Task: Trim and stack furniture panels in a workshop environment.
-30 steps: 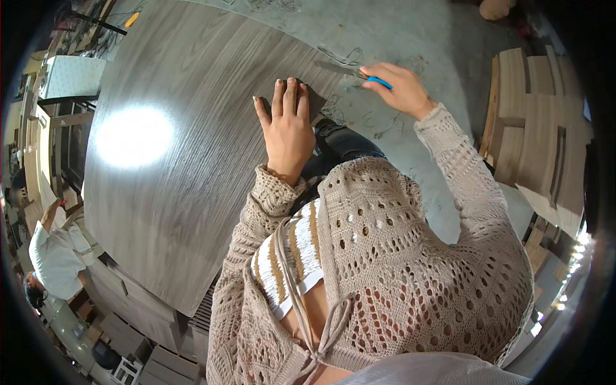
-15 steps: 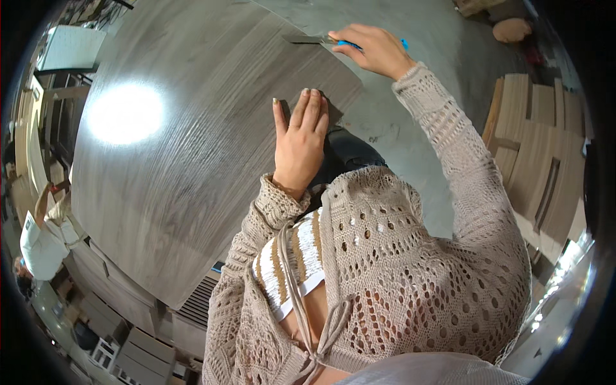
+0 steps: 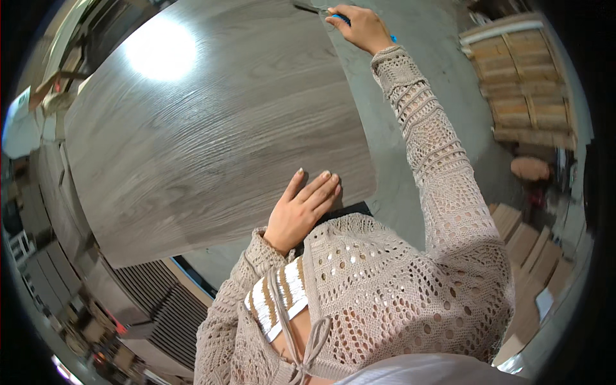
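A large grey wood-grain panel [image 3: 224, 141] lies in front of me, with a bright lamp reflection on its far left part. My left hand [image 3: 301, 208] rests flat on its near edge, close to the right corner, with the fingers stretched out. At the far end of the panel's right edge, my right hand [image 3: 366, 27] is closed round the blue handle of a flat file [image 3: 307, 8]. Its long, narrow dark blade points left over the panel's edge. The blade's exact contact with the edge is too small to make out.
Wooden pallets [image 3: 523, 80] stand at the far right on the grey floor [image 3: 398, 147], with a round brown object [image 3: 530, 169] below them. Cut boards [image 3: 529, 250] are stacked at the right. Dark slatted panels [image 3: 157, 298] sit at the near left.
My right hand has moved with the file away from me along the panel's right edge, and the arm is straighter. My view has turned. The left hand stays flat near the corner.
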`<move>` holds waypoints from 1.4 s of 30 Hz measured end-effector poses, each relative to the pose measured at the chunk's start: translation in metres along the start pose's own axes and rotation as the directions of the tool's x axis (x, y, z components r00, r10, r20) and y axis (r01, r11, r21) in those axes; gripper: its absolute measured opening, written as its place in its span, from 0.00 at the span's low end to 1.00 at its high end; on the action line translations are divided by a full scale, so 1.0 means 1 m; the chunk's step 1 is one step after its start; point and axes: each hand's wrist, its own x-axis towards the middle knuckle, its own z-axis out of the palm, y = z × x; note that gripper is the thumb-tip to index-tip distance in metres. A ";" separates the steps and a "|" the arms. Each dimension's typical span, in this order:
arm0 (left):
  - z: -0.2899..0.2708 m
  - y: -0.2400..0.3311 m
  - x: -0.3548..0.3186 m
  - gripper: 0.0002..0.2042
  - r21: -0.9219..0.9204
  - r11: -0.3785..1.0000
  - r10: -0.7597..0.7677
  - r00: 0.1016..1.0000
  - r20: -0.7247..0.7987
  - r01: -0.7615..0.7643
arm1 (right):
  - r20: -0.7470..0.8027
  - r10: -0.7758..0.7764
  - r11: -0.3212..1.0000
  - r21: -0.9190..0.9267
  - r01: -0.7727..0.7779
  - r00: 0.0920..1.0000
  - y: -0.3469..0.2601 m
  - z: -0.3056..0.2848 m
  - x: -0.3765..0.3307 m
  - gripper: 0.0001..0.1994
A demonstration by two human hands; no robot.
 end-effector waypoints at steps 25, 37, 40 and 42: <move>-0.042 -0.047 -0.033 0.22 -0.315 0.925 -0.121 0.951 0.283 0.212 | 0.618 0.506 0.733 0.061 -0.678 0.602 0.118 0.139 0.101 0.26; -0.068 -0.159 -0.027 0.25 0.139 0.966 -0.239 0.958 0.157 0.218 | 0.537 0.179 0.193 0.803 -0.564 0.825 0.071 0.135 0.113 0.10; -0.069 -0.159 -0.030 0.24 0.141 0.956 -0.279 0.949 0.149 0.258 | 0.467 0.220 0.105 0.861 -0.497 0.856 0.057 0.158 0.120 0.11; -0.068 -0.159 -0.034 0.24 0.138 0.953 -0.288 0.947 0.144 0.269 | 0.463 0.292 0.116 0.852 -0.511 0.837 0.075 0.183 0.131 0.17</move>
